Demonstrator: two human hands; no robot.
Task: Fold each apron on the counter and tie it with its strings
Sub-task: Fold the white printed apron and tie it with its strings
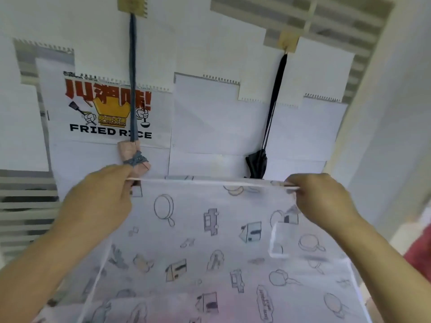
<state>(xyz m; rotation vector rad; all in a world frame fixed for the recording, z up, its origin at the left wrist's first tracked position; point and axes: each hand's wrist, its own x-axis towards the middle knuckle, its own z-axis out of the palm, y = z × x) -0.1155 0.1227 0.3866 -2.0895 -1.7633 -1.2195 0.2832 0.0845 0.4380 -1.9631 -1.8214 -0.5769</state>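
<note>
A white apron (210,248) printed with kitchen drawings hangs spread out in front of me. My left hand (102,201) pinches its top edge at the left corner. My right hand (319,197) pinches the same edge at the right corner, so the hem is stretched taut between them. On the wall behind, a folded pink apron (134,155) tied with its blue-grey string hangs from a hook. A folded black apron (256,166) hangs by its string from a second hook to the right.
White paper sheets and a "FRIED RICE" poster (109,108) cover the wall ahead. Two tan hooks (131,4) (288,43) carry the hanging bundles. A pale wall corner (377,113) rises at the right, and something red (419,248) shows at the right edge.
</note>
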